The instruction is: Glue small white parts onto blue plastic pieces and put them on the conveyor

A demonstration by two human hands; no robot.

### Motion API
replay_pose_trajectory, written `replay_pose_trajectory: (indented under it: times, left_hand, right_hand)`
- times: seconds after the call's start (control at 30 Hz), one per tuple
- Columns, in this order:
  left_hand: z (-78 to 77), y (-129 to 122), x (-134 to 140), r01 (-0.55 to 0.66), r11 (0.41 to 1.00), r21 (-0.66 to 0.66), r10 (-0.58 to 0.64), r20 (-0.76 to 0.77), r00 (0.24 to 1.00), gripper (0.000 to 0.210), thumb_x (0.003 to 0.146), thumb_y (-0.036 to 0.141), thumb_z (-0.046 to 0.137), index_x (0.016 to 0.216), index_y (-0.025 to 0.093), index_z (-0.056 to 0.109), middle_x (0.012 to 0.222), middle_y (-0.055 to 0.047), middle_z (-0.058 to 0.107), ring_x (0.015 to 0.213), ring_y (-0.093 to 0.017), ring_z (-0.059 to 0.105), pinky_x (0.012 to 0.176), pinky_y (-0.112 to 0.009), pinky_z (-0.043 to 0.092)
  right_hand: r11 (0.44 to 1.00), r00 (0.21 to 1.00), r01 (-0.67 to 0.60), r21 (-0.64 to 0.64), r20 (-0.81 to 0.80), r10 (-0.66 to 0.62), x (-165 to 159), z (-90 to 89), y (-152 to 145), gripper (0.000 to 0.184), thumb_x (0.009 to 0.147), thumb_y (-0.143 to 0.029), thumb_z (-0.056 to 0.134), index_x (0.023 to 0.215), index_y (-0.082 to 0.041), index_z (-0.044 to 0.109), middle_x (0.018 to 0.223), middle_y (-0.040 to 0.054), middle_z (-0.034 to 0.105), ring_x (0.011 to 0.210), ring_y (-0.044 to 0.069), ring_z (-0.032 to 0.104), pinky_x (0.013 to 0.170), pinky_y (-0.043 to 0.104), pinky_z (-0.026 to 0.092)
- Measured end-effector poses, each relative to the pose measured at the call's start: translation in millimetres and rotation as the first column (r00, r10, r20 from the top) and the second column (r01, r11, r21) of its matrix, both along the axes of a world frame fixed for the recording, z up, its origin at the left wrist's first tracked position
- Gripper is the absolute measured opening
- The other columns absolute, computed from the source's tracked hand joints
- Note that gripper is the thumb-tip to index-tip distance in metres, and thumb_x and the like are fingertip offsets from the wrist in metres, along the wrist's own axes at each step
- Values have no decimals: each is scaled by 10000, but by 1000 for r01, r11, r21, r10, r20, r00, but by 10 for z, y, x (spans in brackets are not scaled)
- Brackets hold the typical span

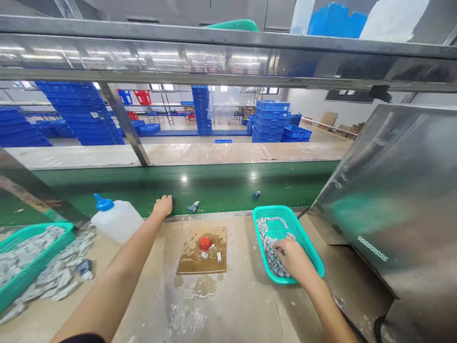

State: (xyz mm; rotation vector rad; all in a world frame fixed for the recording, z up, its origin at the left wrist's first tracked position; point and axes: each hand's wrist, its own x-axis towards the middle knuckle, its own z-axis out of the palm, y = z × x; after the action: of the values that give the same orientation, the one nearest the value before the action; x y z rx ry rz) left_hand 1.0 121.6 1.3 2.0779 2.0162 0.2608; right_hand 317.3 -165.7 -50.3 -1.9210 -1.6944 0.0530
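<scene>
Pale pieces (270,255) lie under the right hand (292,257), left hand (163,206) well apart at the belt (221,183); neither grip can be determined.

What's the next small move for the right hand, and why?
Probably pinch one of the pieces in the right basket with the right hand: its fingers are down at them, though whether they hold one is unclear.
</scene>
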Motion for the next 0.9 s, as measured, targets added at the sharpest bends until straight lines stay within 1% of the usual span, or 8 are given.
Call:
replay_pose_trajectory:
  times: [0.13, 0.3, 0.4, 0.47, 0.5, 0.67, 0.77, 0.9]
  left_hand:
    - [101, -84, -31, -14, 1000, 15, 10, 223, 975, 204, 741, 236, 595, 894, 102, 585, 1057, -141, 567, 1093, -297, 466, 885, -460, 380]
    - [227, -653, 15, 124, 992, -34, -75, 630, 773, 88, 641, 238, 551, 667, 168, 506, 780, -82, 610, 926, -255, 563, 772, -337, 440]
    - [189, -1450, 11, 236, 965, -113, -34, 840, 541, 79, 614, 232, 482, 630, 193, 415, 622, -4, 523, 699, -156, 566, 661, -278, 459]
    - [165, -2048, -16, 436, 868, -237, 190, 970, 148, 172, 537, 203, 541, 620, 194, 391, 559, 35, 438, 584, -119, 498, 581, -255, 427]
    - [160, -2321, -37, 492, 834, -251, 255, 965, 60, 215, 525, 193, 583, 618, 191, 388, 568, 46, 428, 569, -99, 472, 554, -229, 400]
    - [127, -3104, -223, 563, 772, -295, 325, 944, 48, 342, 540, 238, 695, 579, 172, 362, 716, 24, 541, 565, -63, 418, 524, -200, 319]
    - [72, -3200, -354, 526, 798, -293, 311, 949, 56, 370, 537, 264, 700, 550, 175, 342, 611, 42, 499, 548, -72, 395, 506, -202, 291]
    - [66, -3187, -431, 504, 794, -339, 355, 932, 68, 372, 518, 270, 708, 524, 176, 348, 532, 62, 429, 516, -68, 368, 494, -201, 282]
  right_hand:
    - [995, 992, 34, -99, 125, -21, -37, 159, -9, 250, 701, -56, 452, 662, -206, 648, 669, 63, 637, 724, 245, 591, 623, 349, 458]
    - [994, 970, 73, 81, -238, -52, -276, 505, -101, 141, 725, -200, 480, 706, -181, 618, 752, 67, 667, 708, 219, 613, 685, 374, 483]
    - [988, 797, 12, 151, -599, 82, -690, 642, -224, 115, 671, -295, 571, 697, -183, 573, 641, 25, 625, 600, 177, 608, 589, 311, 503]
    - [987, 658, -53, 155, -738, 151, -1076, 673, -355, 144, 642, -297, 616, 686, -187, 535, 566, -17, 568, 520, 143, 582, 511, 262, 488]
    - [985, 619, -83, 150, -767, 169, -1279, 677, -433, 147, 638, -284, 626, 677, -188, 521, 544, -33, 543, 486, 126, 561, 482, 242, 475]
    - [963, 650, -237, 127, -716, 254, -2055, 689, -788, 77, 700, -237, 559, 660, -178, 530, 582, -15, 560, 513, 104, 547, 462, 201, 453]
    - [940, 768, -315, 132, -546, 334, -2193, 702, -874, 68, 738, -186, 510, 705, -175, 568, 622, -2, 582, 555, 109, 560, 513, 208, 481]
    - [849, 857, -474, 232, -100, 506, -2143, 700, -876, 185, 822, -133, 434, 821, -190, 611, 827, 61, 611, 790, 153, 588, 704, 275, 516]
